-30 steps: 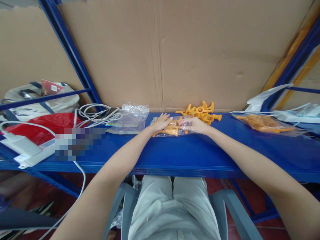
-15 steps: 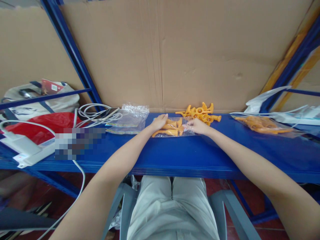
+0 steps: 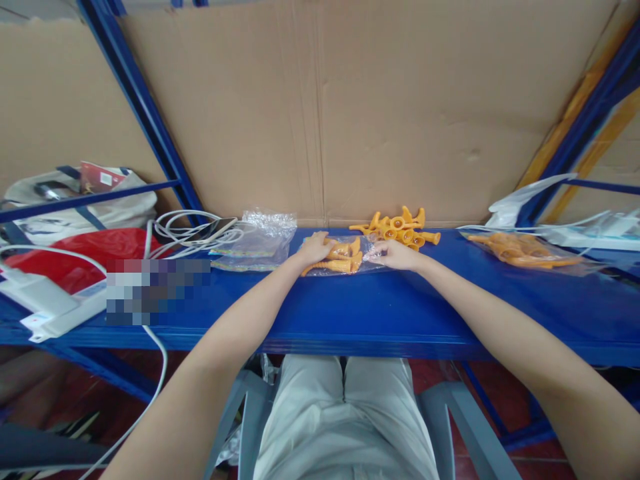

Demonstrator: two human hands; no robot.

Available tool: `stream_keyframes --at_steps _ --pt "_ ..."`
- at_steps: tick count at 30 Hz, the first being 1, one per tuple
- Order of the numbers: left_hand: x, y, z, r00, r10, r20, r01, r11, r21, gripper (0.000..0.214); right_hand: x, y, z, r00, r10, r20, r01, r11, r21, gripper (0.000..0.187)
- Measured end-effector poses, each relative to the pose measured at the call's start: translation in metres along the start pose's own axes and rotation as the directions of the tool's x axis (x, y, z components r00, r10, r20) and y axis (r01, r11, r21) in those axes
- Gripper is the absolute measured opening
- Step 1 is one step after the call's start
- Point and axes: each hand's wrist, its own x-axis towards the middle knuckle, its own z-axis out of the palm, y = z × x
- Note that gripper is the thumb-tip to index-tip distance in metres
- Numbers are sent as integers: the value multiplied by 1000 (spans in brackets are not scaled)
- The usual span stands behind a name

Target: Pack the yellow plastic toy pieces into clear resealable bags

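Note:
A clear plastic bag [image 3: 373, 267] lies flat on the blue shelf, with several orange-yellow plastic horn-shaped pieces [image 3: 343, 265] inside. My left hand [image 3: 316, 248] rests on the bag's left side, its fingers stretched out over the pieces. At the bag's right end, my right hand [image 3: 397, 256] has thumb and fingers closed on the crinkled plastic. Just behind that hand is a loose heap of the same orange-yellow pieces [image 3: 400, 227], some with round cup-like ends turned toward me.
Flat clear bags [image 3: 255, 250] lie to the left, beside coiled white cables [image 3: 187, 227]. Farther left are a white power strip [image 3: 65, 310], a red cloth [image 3: 100, 250] and a canvas bag [image 3: 115, 207]. A filled bag [image 3: 520, 252] is at right; cardboard [image 3: 400, 113] stands behind.
My left hand's fingers have drawn slightly left on the bag. The right hand keeps its hold on the plastic with barely any shift. The view has tilted slightly.

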Motion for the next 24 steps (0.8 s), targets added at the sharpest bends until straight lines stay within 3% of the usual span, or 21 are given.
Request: stream_keyframes --at_steps 4,7,9,12,15,20,24 --pt "1 -3 2 1000 18 4 -18 999 36 54 2 3 -12 967 38 -251 -72 989 -127 21" --pt "2 -4 3 1000 15 2 -15 999 36 53 2 14 -22 868 19 -497 -168 951 -258 19" --pt "2 -4 4 1000 10 -4 -9 999 33 52 1 21 -26 828 -18 -561 -219 910 -353 24" --pt "2 -3 4 1000 7 -10 -7 1000 27 51 -2 22 -25 868 -30 -496 -259 825 -503 30" --pt "1 -1 4 1000 2 -4 -2 1000 30 52 -4 12 -19 910 38 -412 -315 709 -631 31" --pt "-2 1 1 1000 -2 3 2 999 37 52 -3 -4 -11 923 54 -382 -344 564 -751 32" --pt "-2 2 0 1000 -2 8 2 999 37 52 -1 -5 -9 926 25 -377 -330 541 -774 31"
